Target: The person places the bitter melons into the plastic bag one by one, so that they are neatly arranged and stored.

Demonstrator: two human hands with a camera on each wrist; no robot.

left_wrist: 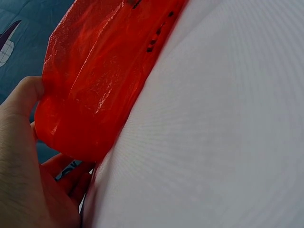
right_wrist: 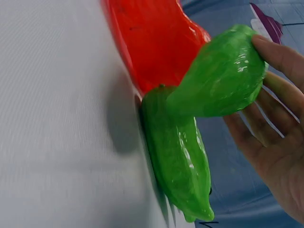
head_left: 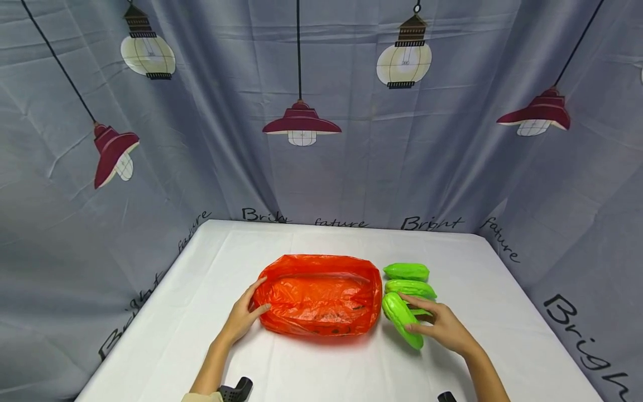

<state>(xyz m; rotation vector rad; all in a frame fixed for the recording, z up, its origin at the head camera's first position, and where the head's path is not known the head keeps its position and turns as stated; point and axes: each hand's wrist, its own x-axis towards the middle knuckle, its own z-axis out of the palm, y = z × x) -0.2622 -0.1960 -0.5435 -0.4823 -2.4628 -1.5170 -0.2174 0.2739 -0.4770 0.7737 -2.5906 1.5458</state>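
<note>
My left hand (head_left: 243, 314) holds the left end of a red plastic bag (head_left: 321, 296), which lies spread wide with its mouth up on the white table. In the left wrist view, the thumb meets the bag's edge (left_wrist: 90, 90) and the other fingers curl beside it, partly behind red film. My right hand (head_left: 442, 326) grips a bright green, ridged gourd (head_left: 403, 319) between thumb and fingers, tilted at the bag's right side. In the right wrist view this gourd (right_wrist: 223, 76) is raised, overlapping another green gourd (right_wrist: 173, 152) that lies on the table.
Two more green gourds, one at the back (head_left: 407, 272) and one nearer (head_left: 411, 288), lie right of the bag; a third is partly hidden under my right hand. A grey curtain (head_left: 351, 178) with printed lamps hangs behind the white table (head_left: 211, 262).
</note>
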